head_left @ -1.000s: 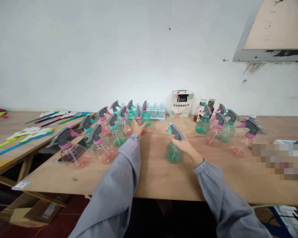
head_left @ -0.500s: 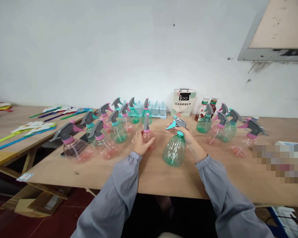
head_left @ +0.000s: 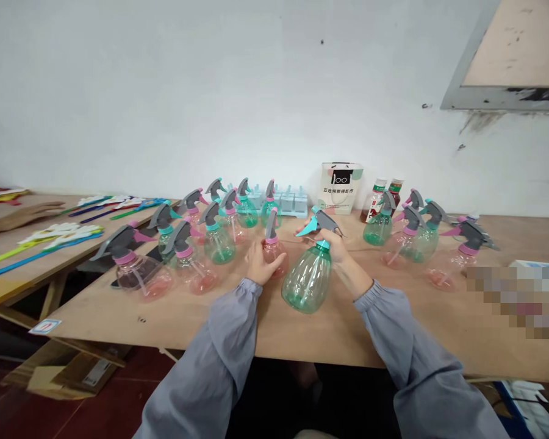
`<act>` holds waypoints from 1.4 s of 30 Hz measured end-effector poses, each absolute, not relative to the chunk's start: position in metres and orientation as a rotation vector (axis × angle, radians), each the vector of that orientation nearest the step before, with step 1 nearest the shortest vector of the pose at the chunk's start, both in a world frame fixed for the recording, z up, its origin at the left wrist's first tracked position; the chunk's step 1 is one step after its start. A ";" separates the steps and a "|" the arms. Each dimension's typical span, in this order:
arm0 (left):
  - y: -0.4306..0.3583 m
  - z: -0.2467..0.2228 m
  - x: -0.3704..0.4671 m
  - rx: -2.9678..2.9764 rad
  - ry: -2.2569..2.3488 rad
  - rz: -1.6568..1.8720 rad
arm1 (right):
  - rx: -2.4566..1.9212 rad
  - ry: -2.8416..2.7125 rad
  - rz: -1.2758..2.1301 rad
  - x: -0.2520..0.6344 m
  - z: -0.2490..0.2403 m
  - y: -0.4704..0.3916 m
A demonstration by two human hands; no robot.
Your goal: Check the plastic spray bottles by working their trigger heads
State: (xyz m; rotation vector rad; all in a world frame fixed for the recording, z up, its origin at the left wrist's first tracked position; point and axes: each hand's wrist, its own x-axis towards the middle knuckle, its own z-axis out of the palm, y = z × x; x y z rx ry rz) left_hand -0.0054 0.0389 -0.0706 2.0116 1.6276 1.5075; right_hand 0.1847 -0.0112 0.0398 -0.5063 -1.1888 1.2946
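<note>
My left hand point(head_left: 261, 262) is closed around the body of a pink spray bottle point(head_left: 279, 259), which stands upright on the table and has a grey trigger head and pink collar. My right hand point(head_left: 343, 262) grips a green spray bottle point(head_left: 306, 280) around its neck, just under the grey and turquoise trigger head. This green bottle is tilted, its base swung toward the left. Some of my right fingers are hidden behind the trigger head. To the left stand several more pink and green bottles, among them a pink one point(head_left: 196, 271) and a green one point(head_left: 219, 244).
More spray bottles, such as a green one point(head_left: 377, 227), stand to the right. Behind are a pale blue mould rack point(head_left: 295, 204), a printed paper bag point(head_left: 341, 189) and two sauce bottles point(head_left: 374, 201). Another person's hand point(head_left: 36, 213) rests over the left table beside colourful sticks point(head_left: 41, 253).
My right hand has moved left with the green spray bottle, and the bottle now leans more. My left hand stays on the pink bottle. Another person's hand has appeared at far left.
</note>
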 end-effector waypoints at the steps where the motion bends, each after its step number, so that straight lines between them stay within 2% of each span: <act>1: 0.039 -0.071 -0.006 2.014 1.621 1.503 | -0.488 -1.208 1.325 0.185 0.041 -0.012; 10: 0.036 -0.069 -0.004 1.993 1.637 1.479 | -0.630 -1.156 1.370 0.188 0.035 -0.006; 42: 0.035 -0.067 -0.006 1.977 1.583 1.487 | -0.605 -1.211 1.311 0.189 0.034 -0.005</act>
